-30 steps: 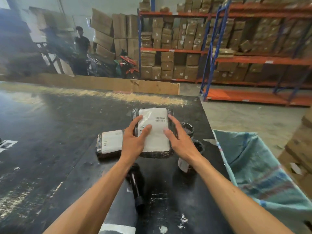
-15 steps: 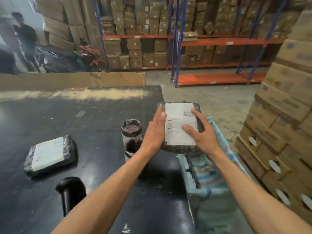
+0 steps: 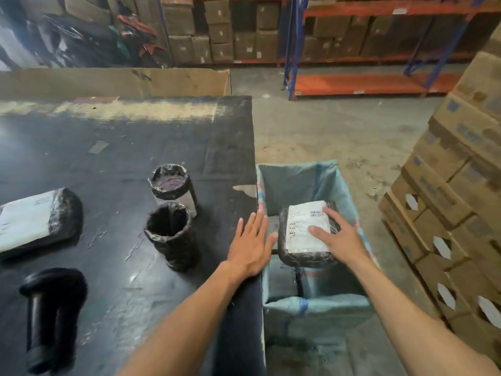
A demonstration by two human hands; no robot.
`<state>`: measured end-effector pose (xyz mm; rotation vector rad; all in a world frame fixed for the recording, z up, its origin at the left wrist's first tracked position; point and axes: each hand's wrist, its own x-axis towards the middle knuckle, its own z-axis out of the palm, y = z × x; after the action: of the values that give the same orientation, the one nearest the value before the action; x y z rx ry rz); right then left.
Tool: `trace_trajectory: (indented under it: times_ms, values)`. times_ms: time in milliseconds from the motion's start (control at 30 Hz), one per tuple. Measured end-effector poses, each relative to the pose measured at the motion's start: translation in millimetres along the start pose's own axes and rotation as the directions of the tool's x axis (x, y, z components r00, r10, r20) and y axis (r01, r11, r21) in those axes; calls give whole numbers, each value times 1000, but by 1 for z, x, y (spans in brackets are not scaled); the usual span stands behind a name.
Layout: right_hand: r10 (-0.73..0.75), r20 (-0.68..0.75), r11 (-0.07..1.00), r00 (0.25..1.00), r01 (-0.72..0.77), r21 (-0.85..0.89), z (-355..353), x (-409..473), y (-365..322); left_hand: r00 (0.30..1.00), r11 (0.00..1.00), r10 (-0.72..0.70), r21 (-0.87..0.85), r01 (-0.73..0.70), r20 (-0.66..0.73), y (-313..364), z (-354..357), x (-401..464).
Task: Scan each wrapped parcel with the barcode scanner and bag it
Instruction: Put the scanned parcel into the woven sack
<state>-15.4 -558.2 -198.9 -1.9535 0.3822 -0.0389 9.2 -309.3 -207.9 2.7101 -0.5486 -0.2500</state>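
A flat parcel (image 3: 303, 232) in black wrap with a white label hangs over the mouth of the teal woven bag (image 3: 301, 180) beside the table. My right hand (image 3: 337, 240) holds it from the right, fingers spread on the label. My left hand (image 3: 250, 244) hovers with straight fingers at the table's right edge, just left of the parcel and apart from it. A second flat parcel (image 3: 35, 218) lies at the table's left. Two round wrapped parcels (image 3: 173, 185) (image 3: 170, 234) stand mid-table. The black barcode scanner (image 3: 51, 316) lies at the front left.
The black table (image 3: 122, 137) ends at its right edge beside the bag. Stacked cardboard cartons (image 3: 461, 191) stand close on the right. Orange and blue shelving (image 3: 360, 82) with boxes lines the back. A cardboard sheet (image 3: 113, 81) stands behind the table.
The flat parcel has gone from the table, rightward and down, to the bag's mouth. My left hand has let go of it; only my right hand holds it now.
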Motion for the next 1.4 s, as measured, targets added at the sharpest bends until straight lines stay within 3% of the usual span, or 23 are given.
trace_trajectory:
  times_ms: [133, 300, 633, 867, 1200, 1400]
  values:
    - [89, 105, 994, 990, -82, -67, 22, 22, 34, 998, 998, -11, 58, 15, -67, 0, 10, 0]
    - [156, 156, 988, 975, -153, -30, 50, 59, 59, 997, 994, -16, 109, 23, -71, 2, 9, -1]
    - [223, 96, 974, 970, -226, 23, 103, 133, 83, 990, 990, -35, 133, 52, -134, 6, 9, -3]
    - [242, 173, 959, 955, -262, 107, 134, 163, 101, 987, 986, -86, 128, 103, -134, 7, 8, -1]
    - [245, 288, 946, 926, -163, -280, 138, 161, 117, 984, 982, -88, 151, 112, -153, 8, 10, 0]
    - [315, 344, 840, 885, -90, -535, 137, 173, 113, 985, 982, -93, 153, 115, -144, 7, 11, 0]
